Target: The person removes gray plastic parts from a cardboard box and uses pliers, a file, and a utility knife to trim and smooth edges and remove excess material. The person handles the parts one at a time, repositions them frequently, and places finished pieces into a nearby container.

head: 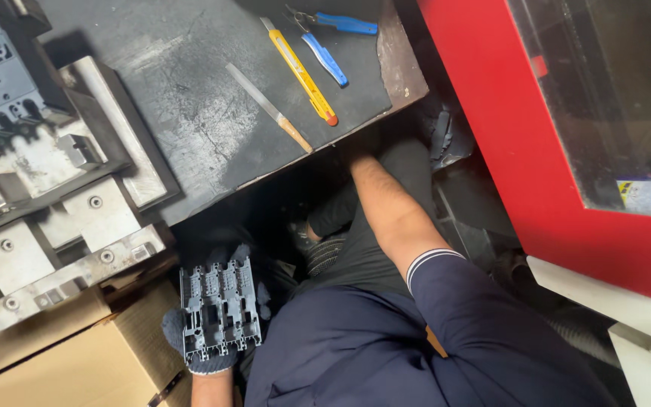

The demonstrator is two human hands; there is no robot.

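My left hand [190, 343], in a dark knit glove, holds a grey moulded plastic part [220, 305] flat on its palm at the lower left, above a cardboard box. My right arm [389, 211] reaches down and forward beneath the front edge of the dark workbench [190, 98]. The right hand itself is hidden under the bench, so what it touches does not show. My dark blue clothing fills the lower middle of the view.
On the bench lie a yellow utility knife [301, 71], blue-handled pliers [333, 34] and a flat metal file [267, 105]. A metal fixture with bolted blocks [32, 196] stands at the left. A red machine housing with a window [559, 128] stands at the right. Cardboard boxes [77, 362] sit lower left.
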